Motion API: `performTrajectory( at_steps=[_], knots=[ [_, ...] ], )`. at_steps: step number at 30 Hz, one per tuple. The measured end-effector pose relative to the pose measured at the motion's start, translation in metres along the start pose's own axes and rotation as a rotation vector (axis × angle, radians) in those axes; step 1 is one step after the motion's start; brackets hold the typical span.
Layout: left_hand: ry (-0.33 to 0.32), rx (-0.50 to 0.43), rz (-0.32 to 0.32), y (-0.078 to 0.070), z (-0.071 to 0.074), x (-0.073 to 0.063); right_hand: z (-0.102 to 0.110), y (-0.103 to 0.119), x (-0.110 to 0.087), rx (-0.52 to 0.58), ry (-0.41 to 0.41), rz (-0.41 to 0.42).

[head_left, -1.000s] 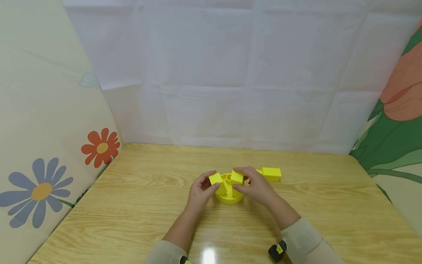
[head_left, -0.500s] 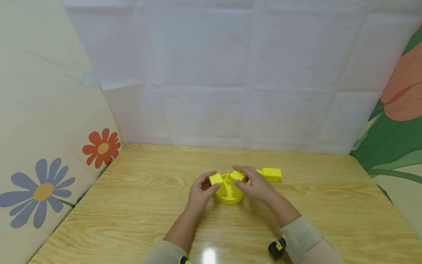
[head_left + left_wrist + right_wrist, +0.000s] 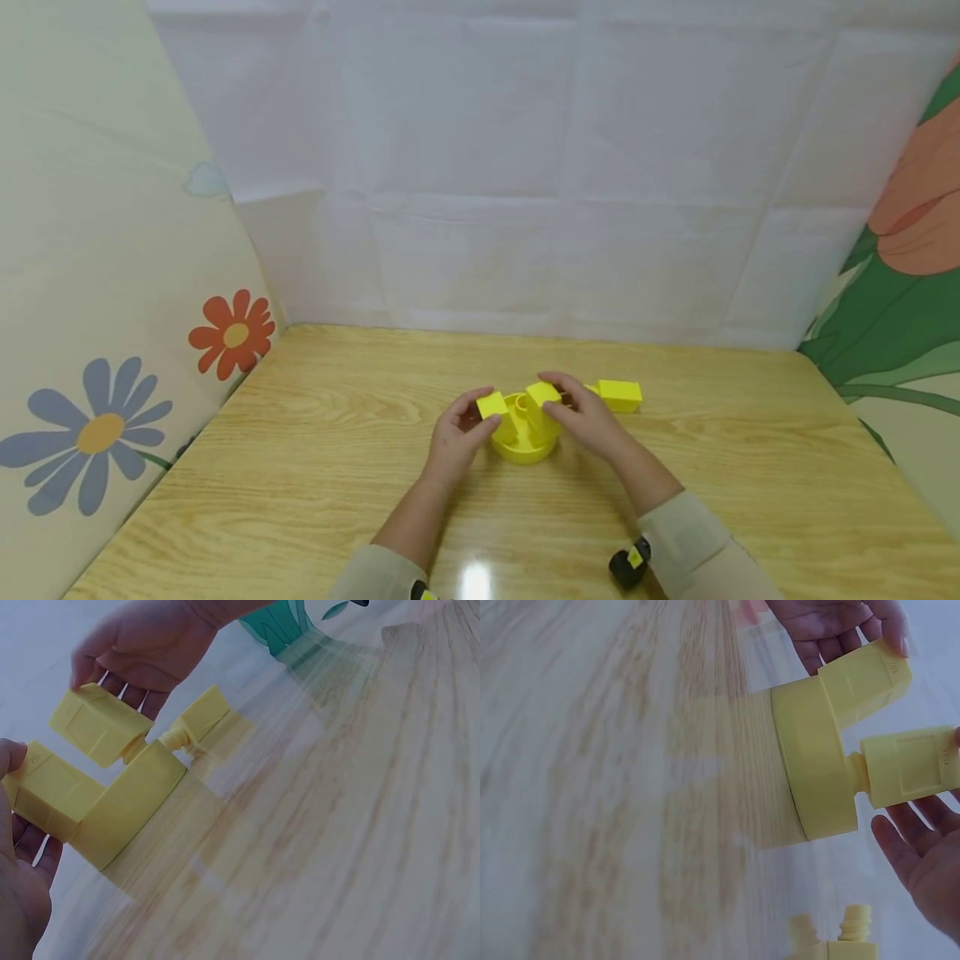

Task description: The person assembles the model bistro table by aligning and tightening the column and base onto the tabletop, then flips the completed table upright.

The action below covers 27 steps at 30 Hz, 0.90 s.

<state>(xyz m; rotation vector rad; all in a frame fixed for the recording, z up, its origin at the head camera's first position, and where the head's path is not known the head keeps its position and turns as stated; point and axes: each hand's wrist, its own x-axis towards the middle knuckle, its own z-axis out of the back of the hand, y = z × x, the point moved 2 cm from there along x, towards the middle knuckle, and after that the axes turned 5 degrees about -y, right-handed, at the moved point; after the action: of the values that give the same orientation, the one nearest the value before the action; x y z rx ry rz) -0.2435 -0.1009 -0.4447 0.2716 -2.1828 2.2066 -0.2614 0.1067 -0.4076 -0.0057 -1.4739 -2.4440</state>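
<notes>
While the shallow, round yellow base (image 3: 524, 455) was set on the wood-grain tabletop (image 3: 322, 467) between the two hands, a yellow block was held upon it from either side. The left block (image 3: 492, 406) was tilted outward, toward the left palm, and was pinched between the thumb and fingers of the left hand (image 3: 452, 442); its lower end was hidden by the rim, so its seating could not be told. The right block (image 3: 907, 769), nearly upright, was pinched likewise by the right hand (image 3: 591, 418), and a ribbed neck (image 3: 858, 772) was exposed beneath it. If that neck was only partly engaged or crooked in its socket, it could be jammed or popped loose by a sideways push. Were the left pinch slackened, the base might be turned along with the right block, since no other restraint was seen. On the far side of the right hand lay a third, screw-necked block (image 3: 621, 392), which could be knocked away by a careless sweep of the knuckles.
</notes>
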Motion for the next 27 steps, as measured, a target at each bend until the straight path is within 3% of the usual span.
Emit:
performTrajectory(
  at_steps=[7, 12, 27],
  knots=[
    [-0.004, 0.010, 0.003, -0.001, 0.000, 0.001, 0.004, -0.006, -0.001, 0.040, -0.041, -0.044],
    [-0.009, 0.019, -0.004, -0.002, -0.001, 0.000, 0.006, -0.008, -0.004, 0.102, -0.050, -0.021],
    [-0.001, 0.028, 0.004, -0.002, -0.001, 0.000, 0.009, -0.012, -0.006, 0.049, -0.008, -0.046]
  ],
)
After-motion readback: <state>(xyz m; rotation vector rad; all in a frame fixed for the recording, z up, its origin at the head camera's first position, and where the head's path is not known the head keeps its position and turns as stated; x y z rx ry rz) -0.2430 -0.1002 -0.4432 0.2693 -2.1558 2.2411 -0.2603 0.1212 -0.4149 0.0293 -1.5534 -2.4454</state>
